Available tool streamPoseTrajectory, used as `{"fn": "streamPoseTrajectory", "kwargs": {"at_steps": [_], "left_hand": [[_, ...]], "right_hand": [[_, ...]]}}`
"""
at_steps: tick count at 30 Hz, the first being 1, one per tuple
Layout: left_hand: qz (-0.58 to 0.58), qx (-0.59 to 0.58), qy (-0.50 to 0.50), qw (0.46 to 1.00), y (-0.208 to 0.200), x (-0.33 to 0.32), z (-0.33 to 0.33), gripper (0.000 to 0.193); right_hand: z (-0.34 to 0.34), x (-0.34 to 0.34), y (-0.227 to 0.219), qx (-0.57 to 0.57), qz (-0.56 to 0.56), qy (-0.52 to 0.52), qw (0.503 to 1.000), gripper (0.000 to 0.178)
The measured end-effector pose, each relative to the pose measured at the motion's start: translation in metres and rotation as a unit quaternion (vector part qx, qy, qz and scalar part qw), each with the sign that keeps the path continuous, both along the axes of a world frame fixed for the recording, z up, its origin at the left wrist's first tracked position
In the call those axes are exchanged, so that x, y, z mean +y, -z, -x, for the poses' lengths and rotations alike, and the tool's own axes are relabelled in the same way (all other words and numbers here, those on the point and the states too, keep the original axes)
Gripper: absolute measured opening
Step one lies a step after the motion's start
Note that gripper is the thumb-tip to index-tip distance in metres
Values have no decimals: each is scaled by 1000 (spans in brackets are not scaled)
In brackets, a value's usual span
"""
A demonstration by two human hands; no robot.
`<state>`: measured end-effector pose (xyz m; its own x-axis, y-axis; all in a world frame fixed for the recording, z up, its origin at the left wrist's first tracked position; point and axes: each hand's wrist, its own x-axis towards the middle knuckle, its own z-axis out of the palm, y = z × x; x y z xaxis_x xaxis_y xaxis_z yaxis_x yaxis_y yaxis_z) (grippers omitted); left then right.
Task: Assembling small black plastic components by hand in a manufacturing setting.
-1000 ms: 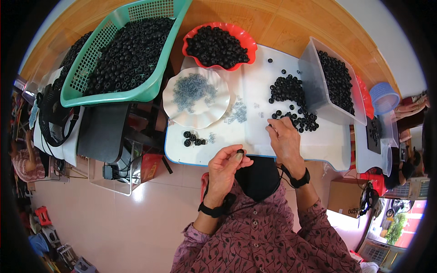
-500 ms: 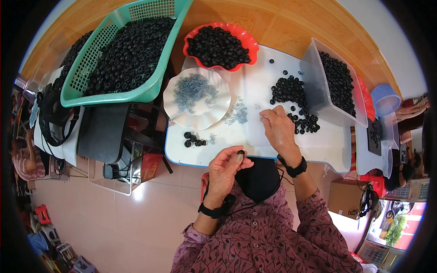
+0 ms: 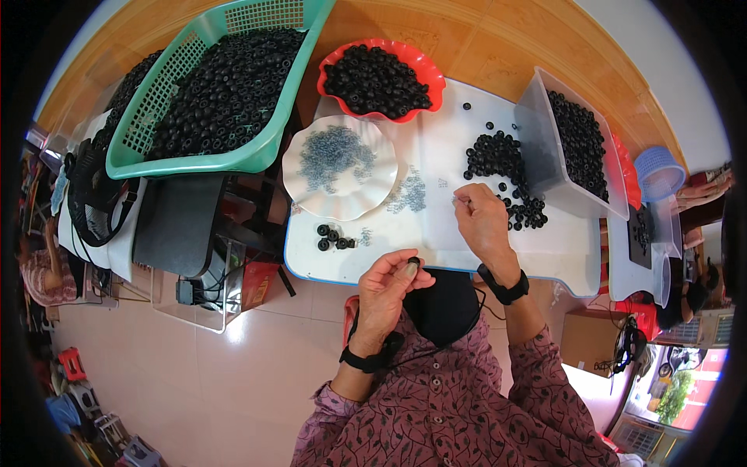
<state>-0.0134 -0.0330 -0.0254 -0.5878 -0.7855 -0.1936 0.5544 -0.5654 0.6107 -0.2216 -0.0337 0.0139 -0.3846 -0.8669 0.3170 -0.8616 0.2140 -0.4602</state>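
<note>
My left hand (image 3: 389, 286), near the front edge of the white table (image 3: 327, 263), pinches a small black round part (image 3: 414, 262) between thumb and fingers. Over the table's middle, my right hand (image 3: 484, 226) has its thumb and fingertips pressed together; a pale speck shows at the tips, too small to name. Just left of it lie a few tiny silvery pieces (image 3: 443, 183), and a larger scatter of silvery pieces (image 3: 408, 192) spreads beside the white scalloped plate (image 3: 381, 183). Black parts with holes form a loose pile (image 3: 495, 156) beyond my right hand.
A red scalloped dish (image 3: 436, 78) and a green basket (image 3: 241, 162) hold black parts at the back and left. On the right stands a translucent bin (image 3: 545, 167) of them. A small group of black parts (image 3: 333, 237) sits front left. A cardboard box (image 3: 583, 340) is below right.
My right hand has shifted slightly right, away from the tiny silvery pieces, and its fingers have curled in more. My left hand keeps its hold on the black part, almost still.
</note>
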Motion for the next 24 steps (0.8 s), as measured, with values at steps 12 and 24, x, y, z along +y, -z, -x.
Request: {"fn": "streamPoseTrajectory", "kwargs": {"at_steps": [12,24], "left_hand": [[4,-3,-4,1000,-1,1,1,22],[-26,28,-7,999,-6,-2,-2,24]], "right_hand": [[11,8,0,-73,33,-1,997,7],[-27,32,-25,-339,24,4,941,6]]}}
